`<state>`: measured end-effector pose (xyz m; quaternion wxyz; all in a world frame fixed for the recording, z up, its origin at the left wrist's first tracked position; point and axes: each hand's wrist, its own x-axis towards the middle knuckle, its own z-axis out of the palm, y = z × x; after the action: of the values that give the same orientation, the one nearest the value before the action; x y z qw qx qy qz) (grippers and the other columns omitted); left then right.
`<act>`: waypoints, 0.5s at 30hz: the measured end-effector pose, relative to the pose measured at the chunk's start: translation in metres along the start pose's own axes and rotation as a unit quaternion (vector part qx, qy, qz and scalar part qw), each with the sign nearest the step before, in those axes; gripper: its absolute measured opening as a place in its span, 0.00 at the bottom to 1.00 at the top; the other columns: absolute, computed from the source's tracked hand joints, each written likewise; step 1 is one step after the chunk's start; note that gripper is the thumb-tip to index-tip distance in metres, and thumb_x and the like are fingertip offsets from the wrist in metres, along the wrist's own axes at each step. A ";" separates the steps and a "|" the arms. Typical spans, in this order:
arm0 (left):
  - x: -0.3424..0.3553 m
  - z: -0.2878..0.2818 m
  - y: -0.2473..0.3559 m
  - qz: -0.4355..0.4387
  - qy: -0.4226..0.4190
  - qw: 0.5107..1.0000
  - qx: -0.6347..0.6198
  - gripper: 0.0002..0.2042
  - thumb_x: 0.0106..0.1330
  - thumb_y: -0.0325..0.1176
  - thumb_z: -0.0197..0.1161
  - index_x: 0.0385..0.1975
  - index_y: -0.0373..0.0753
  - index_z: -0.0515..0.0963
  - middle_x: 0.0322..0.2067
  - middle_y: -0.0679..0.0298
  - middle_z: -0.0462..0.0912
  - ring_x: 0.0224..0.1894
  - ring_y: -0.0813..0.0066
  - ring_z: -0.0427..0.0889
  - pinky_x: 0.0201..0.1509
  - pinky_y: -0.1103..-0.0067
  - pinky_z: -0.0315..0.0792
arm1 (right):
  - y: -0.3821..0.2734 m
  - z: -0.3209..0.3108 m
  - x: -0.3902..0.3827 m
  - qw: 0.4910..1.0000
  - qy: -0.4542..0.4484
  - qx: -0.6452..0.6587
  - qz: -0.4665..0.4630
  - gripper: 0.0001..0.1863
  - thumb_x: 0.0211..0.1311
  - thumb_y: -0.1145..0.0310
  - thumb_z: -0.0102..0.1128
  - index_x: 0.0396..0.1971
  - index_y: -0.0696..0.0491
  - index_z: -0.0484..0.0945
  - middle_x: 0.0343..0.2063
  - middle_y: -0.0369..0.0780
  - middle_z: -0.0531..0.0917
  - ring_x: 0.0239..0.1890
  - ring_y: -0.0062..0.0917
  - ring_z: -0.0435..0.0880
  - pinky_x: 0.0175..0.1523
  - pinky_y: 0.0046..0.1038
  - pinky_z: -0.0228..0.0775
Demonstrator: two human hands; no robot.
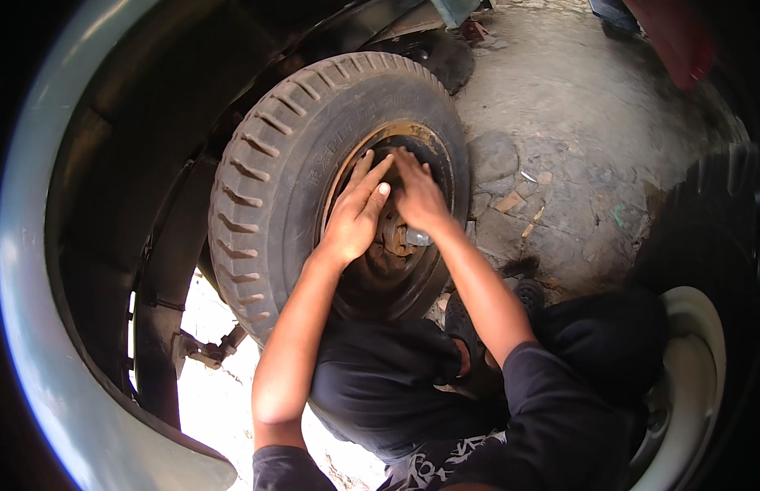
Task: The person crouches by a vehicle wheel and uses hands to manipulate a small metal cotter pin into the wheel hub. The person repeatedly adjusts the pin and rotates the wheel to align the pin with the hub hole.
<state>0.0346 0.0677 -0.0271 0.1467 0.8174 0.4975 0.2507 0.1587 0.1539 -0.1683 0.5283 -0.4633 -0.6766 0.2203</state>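
Note:
In front of me stands a large black tyre (pixel 269 188) with chunky tread, on a dark wheel with a rusty rim (pixel 335 190). My left hand (pixel 359 209) is over the left part of the wheel's middle, its fingers stretched out and nothing seen in them. Beside it, my right hand (pixel 419 196) reaches over the wheel's upper middle with fingers extended and slightly blurred; it shows no held thing. Whether the fingertips touch the wheel, I cannot tell. Below the hands is a rusty hub (pixel 394 233), partly covered, with a shiny pale piece (pixel 417 237) at its right.
A pale blue-grey fender (pixel 38 270) curves around the dark wheel well on the left. Cracked ground (pixel 552 106) with small debris lies to the right. Another dark tyre (pixel 699 221) is at the right edge, and a whitish curved object (pixel 695 360) stands beside my leg.

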 end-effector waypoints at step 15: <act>0.002 -0.001 -0.016 -0.085 0.013 0.995 0.042 0.25 0.81 0.36 0.59 0.75 0.38 0.74 0.80 0.45 0.67 0.83 0.49 0.63 0.86 0.64 0.56 | -0.007 -0.015 -0.006 0.995 0.012 -0.026 -0.096 0.45 0.55 0.87 0.63 0.78 0.57 0.69 0.76 0.51 0.73 0.78 0.45 0.72 0.84 0.44 0.63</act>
<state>0.0233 0.0768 -0.0336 0.1270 0.7740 0.5774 0.2270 0.1703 0.1429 -0.1606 0.5429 -0.4120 -0.7172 0.1455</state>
